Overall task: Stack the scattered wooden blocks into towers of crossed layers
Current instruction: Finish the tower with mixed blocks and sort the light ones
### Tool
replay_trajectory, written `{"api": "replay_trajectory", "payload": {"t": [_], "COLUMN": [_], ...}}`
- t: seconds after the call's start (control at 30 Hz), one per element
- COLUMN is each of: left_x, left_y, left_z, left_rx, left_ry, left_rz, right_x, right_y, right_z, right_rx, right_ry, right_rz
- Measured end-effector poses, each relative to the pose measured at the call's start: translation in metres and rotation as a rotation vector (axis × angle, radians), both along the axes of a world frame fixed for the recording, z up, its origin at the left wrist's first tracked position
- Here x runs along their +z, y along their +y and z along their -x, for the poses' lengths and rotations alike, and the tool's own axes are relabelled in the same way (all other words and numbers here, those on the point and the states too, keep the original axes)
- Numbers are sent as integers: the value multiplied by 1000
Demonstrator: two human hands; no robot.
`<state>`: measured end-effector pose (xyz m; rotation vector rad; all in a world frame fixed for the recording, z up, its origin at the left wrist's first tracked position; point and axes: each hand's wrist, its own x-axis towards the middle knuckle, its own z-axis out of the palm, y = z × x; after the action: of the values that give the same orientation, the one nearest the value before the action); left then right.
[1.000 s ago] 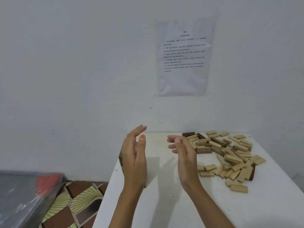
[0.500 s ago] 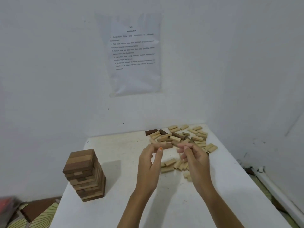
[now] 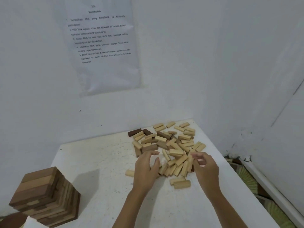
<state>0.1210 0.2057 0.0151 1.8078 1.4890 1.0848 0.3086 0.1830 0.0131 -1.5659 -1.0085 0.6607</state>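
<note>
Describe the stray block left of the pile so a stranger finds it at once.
On the white table, a finished tower stands at the near left and a heap of loose blocks lies toward the far right. Between them, just left of the left hand, lies one pale block. Unlike its neighbours, it sits alone on bare tabletop, touching no other block.

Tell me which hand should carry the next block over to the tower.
Probably the left hand: it hovers at the left of the pile, nearer the tower; the right hand would reach across.
</note>
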Motion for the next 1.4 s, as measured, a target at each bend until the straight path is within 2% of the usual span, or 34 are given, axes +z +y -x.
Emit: {"api": "replay_trajectory", "payload": {"t": [0.23,0.47,0.67,0.8,0.93,1.07,1.13,1.2,1.4], "left_x": [-22,-36,-45,-43,-28,-12,-1,8,13], "left_y": [45,63,62,58,53,51,48,47,38], "left_z": [-3,-6,-7,-5,-7,-11,-14,-16,-16], "left_rx": [5,69,102,84,153,162,137,100,38], "left_ry": [352,653,619,450,60,-254,-394,-487,-494], "left_rz": [-60,-49,-109,-48,34,161,259,342,340], "right_x": [-19,-19,-22,-18,-8,3,5,2,5], "right_y": [24,33,33,26,29,39,46,55,60], "right_z": [-23,-22,-13,-13,-10,-4,1,3,14], "right_rx": [98,173,113,32,-40,98,162,161,192], "right_ry": [-59,-137,-5,118,264,273,174,-5,-549], "right_rz": [213,307,318,260,118,108,165,223,463]}}
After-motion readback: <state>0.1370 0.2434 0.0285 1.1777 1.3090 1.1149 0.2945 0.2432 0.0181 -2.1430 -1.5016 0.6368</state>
